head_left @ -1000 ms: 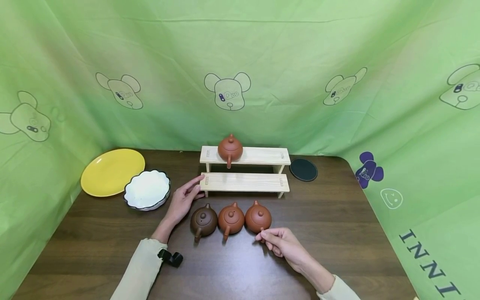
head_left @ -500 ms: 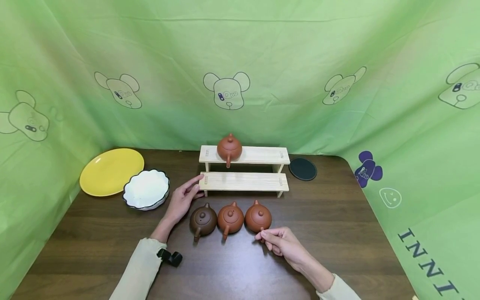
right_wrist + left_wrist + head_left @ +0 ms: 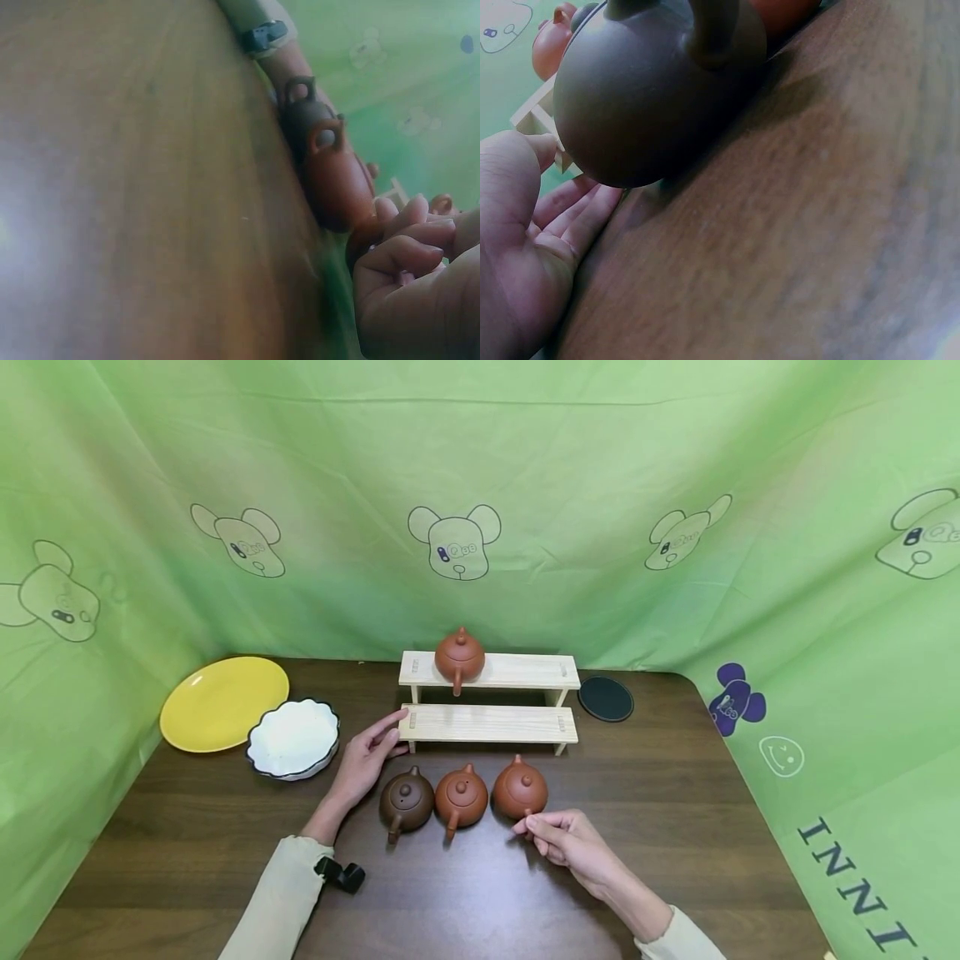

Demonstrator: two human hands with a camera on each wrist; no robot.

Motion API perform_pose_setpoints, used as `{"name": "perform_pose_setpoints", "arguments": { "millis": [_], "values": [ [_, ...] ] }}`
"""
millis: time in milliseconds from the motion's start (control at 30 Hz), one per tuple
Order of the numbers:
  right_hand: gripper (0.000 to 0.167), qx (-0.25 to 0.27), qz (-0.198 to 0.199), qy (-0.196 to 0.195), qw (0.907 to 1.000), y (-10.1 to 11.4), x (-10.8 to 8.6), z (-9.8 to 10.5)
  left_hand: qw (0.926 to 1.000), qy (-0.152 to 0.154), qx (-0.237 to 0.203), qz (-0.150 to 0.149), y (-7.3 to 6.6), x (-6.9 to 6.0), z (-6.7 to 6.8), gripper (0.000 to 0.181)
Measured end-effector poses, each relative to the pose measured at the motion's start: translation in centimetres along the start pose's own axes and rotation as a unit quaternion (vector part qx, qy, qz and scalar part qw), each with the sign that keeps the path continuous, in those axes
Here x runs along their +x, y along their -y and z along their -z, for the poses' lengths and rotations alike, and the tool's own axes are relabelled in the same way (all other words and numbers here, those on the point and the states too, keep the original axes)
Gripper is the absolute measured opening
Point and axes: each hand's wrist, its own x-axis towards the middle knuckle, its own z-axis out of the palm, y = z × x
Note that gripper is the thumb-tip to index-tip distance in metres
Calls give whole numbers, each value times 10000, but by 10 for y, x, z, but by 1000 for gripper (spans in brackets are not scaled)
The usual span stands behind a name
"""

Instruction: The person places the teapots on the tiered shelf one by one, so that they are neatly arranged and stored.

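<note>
My right hand point(image 3: 573, 847) pinches the handle of the rightmost reddish-brown teapot point(image 3: 520, 789); that pot is slightly tilted, and whether its base touches the table cannot be told. In the right wrist view, curled fingers hide most of it. Left of it stand a second reddish teapot point(image 3: 461, 797) and a dark brown teapot point(image 3: 407, 802), handles towards me. My left hand point(image 3: 362, 767) touches the left end of the lower wooden shelf point(image 3: 487, 724) with fairly straight fingers, beside the dark teapot point(image 3: 645, 97). Another reddish teapot point(image 3: 459, 658) sits on the upper wooden shelf point(image 3: 525, 670).
At the left lie a yellow plate point(image 3: 225, 703) and a white scalloped bowl point(image 3: 292, 739) with a dark rim. A round black coaster point(image 3: 606, 698) is right of the shelves. Green printed cloth point(image 3: 562, 527) encloses the brown wooden table point(image 3: 660, 827).
My right hand has shifted the rightmost teapot slightly away from me and to the right, widening its gap from the middle pot. The left hand stays at the shelf end.
</note>
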Motion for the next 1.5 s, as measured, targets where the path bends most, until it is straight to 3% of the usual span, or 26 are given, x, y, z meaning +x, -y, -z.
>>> {"name": "perform_pose_setpoints", "arguments": {
  "millis": [267,567,833,1500],
  "values": [
    [29,-84,204,-73,9997,12,0,3,10000,-10,-8,-61,1,0,0,43],
    [38,-296,499,-117,9982,31,1,6,9998,13,-136,-154,1,1,-1,43],
    [33,-424,496,-464,9968,52,4,7,10000,12,-31,-87,0,1,0,44],
    [33,-1243,1120,-1188,9787,88,27,15,10000,15,37,-79,1,1,0,44]
  ]
}}
